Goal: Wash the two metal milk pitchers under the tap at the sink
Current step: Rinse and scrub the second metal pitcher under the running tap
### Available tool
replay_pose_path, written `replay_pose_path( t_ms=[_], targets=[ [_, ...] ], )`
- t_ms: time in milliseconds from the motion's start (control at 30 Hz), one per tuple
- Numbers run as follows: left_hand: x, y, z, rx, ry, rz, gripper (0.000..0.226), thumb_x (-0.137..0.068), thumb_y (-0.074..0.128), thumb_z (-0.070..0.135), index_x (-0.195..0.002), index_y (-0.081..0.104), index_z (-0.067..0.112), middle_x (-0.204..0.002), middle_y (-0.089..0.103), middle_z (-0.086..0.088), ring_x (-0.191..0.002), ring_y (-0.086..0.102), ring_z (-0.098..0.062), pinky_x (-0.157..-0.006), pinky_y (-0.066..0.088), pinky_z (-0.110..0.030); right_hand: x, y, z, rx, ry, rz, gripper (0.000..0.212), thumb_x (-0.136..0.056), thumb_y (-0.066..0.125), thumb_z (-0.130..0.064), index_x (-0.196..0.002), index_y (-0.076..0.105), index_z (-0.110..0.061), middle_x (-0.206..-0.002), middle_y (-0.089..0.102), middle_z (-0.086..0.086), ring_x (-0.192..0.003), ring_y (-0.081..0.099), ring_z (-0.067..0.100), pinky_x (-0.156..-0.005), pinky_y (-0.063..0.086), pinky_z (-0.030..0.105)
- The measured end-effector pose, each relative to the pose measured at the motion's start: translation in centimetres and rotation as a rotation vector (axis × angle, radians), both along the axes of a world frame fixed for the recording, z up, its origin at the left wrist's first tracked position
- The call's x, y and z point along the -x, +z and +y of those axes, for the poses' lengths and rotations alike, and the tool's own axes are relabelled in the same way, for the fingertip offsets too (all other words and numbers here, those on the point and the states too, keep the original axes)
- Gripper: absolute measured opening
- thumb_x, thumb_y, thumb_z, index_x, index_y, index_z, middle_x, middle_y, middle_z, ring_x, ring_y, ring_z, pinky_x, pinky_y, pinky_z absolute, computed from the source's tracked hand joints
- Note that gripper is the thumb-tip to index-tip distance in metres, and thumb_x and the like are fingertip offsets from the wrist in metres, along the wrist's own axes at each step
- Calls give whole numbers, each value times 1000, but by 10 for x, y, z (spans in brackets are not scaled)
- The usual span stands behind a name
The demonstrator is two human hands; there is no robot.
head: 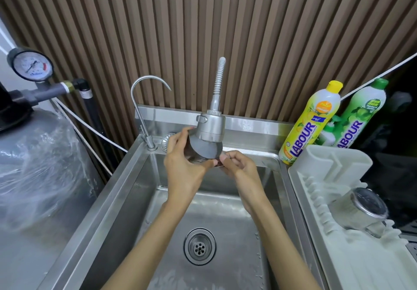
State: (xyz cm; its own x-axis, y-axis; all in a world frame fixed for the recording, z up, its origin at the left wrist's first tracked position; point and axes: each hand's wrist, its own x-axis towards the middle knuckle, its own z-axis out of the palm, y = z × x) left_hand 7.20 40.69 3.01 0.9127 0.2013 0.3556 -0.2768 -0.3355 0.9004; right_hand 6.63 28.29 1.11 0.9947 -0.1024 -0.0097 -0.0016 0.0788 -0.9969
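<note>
Two hands hold a metal pitcher (195, 157) up under the big round head of the tap (209, 131), over the sink (126, 199). The tap head hides most of the pitcher, so only a dark, shiny bit shows below it. The left hand (182, 163) wraps around the pitcher's left side, with the fingers curled up over it. The right hand (237, 165) has its fingers bent and pinches the pitcher's right edge.

The drain (199, 246) sits low in the sink, below the arms. A thin curved tap (144, 100) stands at the sink's back left corner.

On the right is a white rack (316, 199). The other pitcher (358, 208) lies on its side in it, well apart from the hands.

Behind the rack stand two soap bottles, side by side. The yellow bottle (309, 122) says "LABOUR" in big blue letters. The green bottle (356, 118) says "LABOUR" too, but the rack covers the first letter. The small words on both are too tiny to read.

Far left, a round gauge (30, 66) sits on a grey pipe. Its numbers are too small to read. Below it is a grey tank (40, 165) wrapped in clear plastic.
</note>
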Motion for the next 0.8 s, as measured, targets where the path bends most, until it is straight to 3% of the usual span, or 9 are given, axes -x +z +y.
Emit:
replay_pose_path(
  t_ms=[33, 100, 233, 333, 400, 467, 600, 700, 800],
  targets=[
    [3, 2, 2, -55, 39, -16, 81, -51, 91, 17, -124, 57, 17, -108, 48, 5, -96, 48, -5, -81, 37, 0, 1, -1, 2, -38, 13, -8, 13, -91, 56, -11, -80, 60, -6, -88, 67, 10, -89, 63, 17, -94, 50, 32],
    [9, 5, 6, -141, 106, -24, 78, -52, 90, 29, -123, 58, 19, -102, 44, 5, -96, 47, -8, -83, 37, -4, 4, 0, 5, -71, 29, -17, 14, -91, 55, -12, -83, 61, -3, -79, 67, 9, -80, 65, 20, -85, 55, 31],
    [15, 7, 9, -199, 159, 63, 90, -43, 74, 73, -115, 62, 21, -92, 40, 4, -93, 52, -19, -85, 47, -29, 12, 11, 5, -3, 17, 17, 17, -91, 57, -16, -87, 65, -1, -74, 71, 10, -68, 70, 16, -64, 57, 25],
    [16, 7, 10, -152, 89, 202, 85, -35, 64, 84, -98, 65, 27, -88, 51, 4, -86, 56, -15, -79, 46, -24, 13, 16, -1, 153, -80, 52, 14, -88, 62, -19, -79, 67, -9, -77, 73, 13, -71, 73, 27, -67, 60, 40],
    [14, 4, 9, -49, -9, 276, 59, -45, 73, 72, -85, 68, 28, -86, 65, 6, -82, 65, -10, -75, 50, -16, 13, 20, -7, 369, -155, 25, 20, -84, 66, -31, -69, 63, -16, -72, 73, 10, -69, 72, 28, -71, 58, 48],
    [12, -2, 7, 59, -107, 361, 39, -58, 83, 48, -86, 72, 23, -81, 73, 9, -78, 68, 0, -65, 46, -3, 14, 28, -14, 596, -205, -12, 27, -81, 66, -39, -68, 62, -16, -71, 73, 5, -71, 70, 25, -73, 56, 45],
    [4, -10, -3, 310, -290, 447, 37, -65, 83, 17, -100, 72, 16, -92, 75, 5, -85, 68, 0, -63, 43, -1, 22, 45, -18, 862, -292, -99, 23, -85, 63, -36, -78, 63, -14, -77, 69, 3, -79, 62, 22, -67, 43, 30],
    [-9, -10, -11, 389, -359, 411, 47, -62, 82, 1, -105, 67, 10, -102, 73, -4, -97, 67, -14, -73, 48, -9, 21, 43, -19, 842, -326, -131, 18, -86, 64, -29, -76, 57, -16, -75, 63, 2, -73, 57, 21, -64, 37, 27],
    [-19, -7, -16, 370, -297, 277, 59, -46, 86, 3, -99, 62, 16, -104, 70, -10, -98, 65, -20, -83, 51, -23, 11, 31, -19, 561, -301, -155, 18, -85, 65, -15, -71, 53, -18, -93, 68, -5, -86, 65, 24, -79, 53, 35]
  ],
)
